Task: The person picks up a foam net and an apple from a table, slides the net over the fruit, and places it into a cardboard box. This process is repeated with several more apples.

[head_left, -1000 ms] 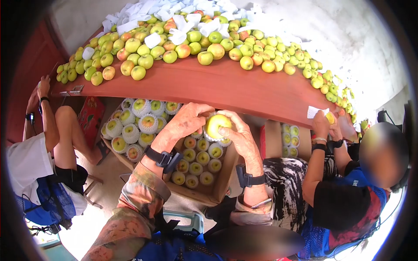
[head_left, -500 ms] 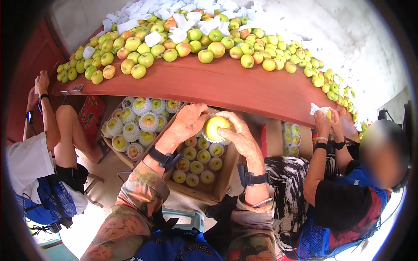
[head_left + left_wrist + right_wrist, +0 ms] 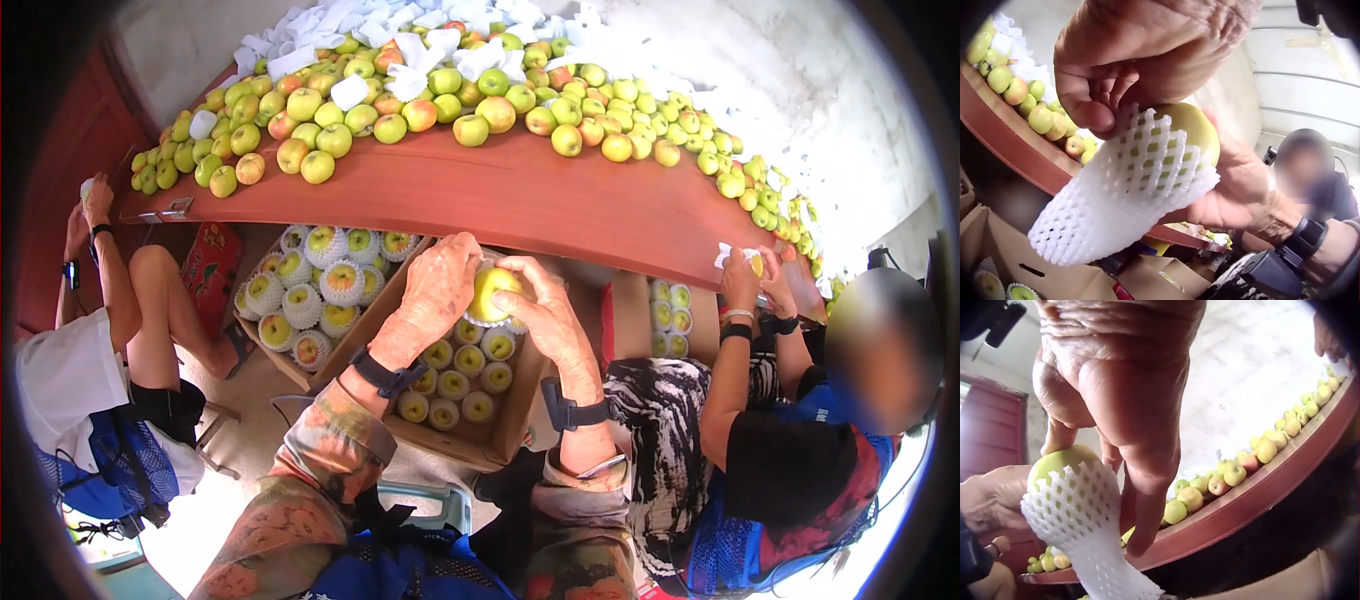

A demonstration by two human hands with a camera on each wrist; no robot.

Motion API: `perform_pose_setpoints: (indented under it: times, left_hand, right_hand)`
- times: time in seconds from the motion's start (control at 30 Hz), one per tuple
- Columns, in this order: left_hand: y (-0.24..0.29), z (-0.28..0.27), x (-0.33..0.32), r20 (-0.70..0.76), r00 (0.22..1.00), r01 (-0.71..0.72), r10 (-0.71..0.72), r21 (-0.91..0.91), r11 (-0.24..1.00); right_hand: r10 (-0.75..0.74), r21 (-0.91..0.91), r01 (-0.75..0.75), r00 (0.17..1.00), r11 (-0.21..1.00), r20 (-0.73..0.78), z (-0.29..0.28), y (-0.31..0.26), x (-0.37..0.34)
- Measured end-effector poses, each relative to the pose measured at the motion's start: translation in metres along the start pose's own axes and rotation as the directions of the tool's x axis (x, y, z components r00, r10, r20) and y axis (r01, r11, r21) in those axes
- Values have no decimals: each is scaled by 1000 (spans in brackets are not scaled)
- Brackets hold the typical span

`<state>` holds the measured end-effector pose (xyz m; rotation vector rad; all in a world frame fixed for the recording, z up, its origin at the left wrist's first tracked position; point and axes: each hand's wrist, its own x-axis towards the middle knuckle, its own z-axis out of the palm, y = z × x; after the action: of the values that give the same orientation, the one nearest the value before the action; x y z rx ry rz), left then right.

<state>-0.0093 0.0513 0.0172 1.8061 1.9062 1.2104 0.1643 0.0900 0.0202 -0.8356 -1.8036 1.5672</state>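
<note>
A yellow-green apple (image 3: 490,293) sits partly inside a white foam net (image 3: 1166,153), held up over an open carton. The net's loose end hangs below the fruit in both wrist views. My right hand (image 3: 548,315) grips the apple, thumb across its near face and fingers round the far side. My left hand (image 3: 438,285) has its fingers curled at the net's rim, and in the left wrist view its fingertips (image 3: 1099,119) pinch that edge. The apple's top (image 3: 1063,459) stays bare above the mesh.
Below my hands, the carton (image 3: 495,455) holds netted apples in rows; another carton of netted apples (image 3: 300,300) stands left. A red table (image 3: 420,185) bears heaped apples (image 3: 330,115) and foam nets (image 3: 320,35). People sit on both sides, a carton (image 3: 630,320) near the right one.
My left hand has turned and shifted slightly right, closer against the apple and net. The right hand keeps its grip on the apple, which is tilted a little differently.
</note>
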Motion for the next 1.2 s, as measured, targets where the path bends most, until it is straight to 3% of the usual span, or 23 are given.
perform_pose_setpoints:
  times: [0.1, 0.2, 0.33, 0.4, 0.43, 0.53, 0.7, 0.8, 0.9, 1.0, 1.2]
  left_hand:
    - [0, -2, 2, -3, 1000, 8, -8, -65, 998]
    - [-8, -5, 3, -3, 997, -72, 73, -178, 981]
    - [-6, -12, -1, 239, 971, 111, -6, -428, 897]
    - [-1, -16, -2, 425, 904, 222, 57, -576, 787]
    - [-3, -9, -4, 325, 944, 132, 50, -515, 847]
    - [9, -24, -1, 557, 830, 408, -31, -568, 715]
    - [16, -22, 2, 483, 875, 358, 18, -674, 646]
    - [19, -19, 2, 440, 898, 331, 12, -693, 640]
    - [22, -13, 3, 390, 921, 300, -17, -681, 668]
    - [22, -14, 2, 414, 910, 305, -29, -618, 724]
    - [18, -3, 1, 407, 912, 295, -43, -579, 760]
  right_hand:
    - [-71, 81, 77, 995, 994, -70, 2, 3, 3]
    - [-121, 161, 135, 988, 978, -97, 2, 0, 3]
    - [-164, 163, 184, 978, 969, -128, -4, 4, 3]
    - [-189, 119, 206, 972, 971, -139, -6, 7, 5]
    - [-189, 112, 206, 971, 972, -148, -6, 7, 6]
    - [-171, 162, 199, 971, 967, -169, -5, 3, 5]
    - [-101, 386, 140, 988, 912, -120, -9, 1, 2]
    - [-72, 351, 93, 995, 932, -73, -13, 0, 2]
    - [-57, 238, 90, 988, 967, -140, -12, 3, 4]
    - [-26, 374, 78, 989, 924, -142, -8, -1, 1]
    - [5, 333, 28, 995, 942, -95, -16, 0, -1]
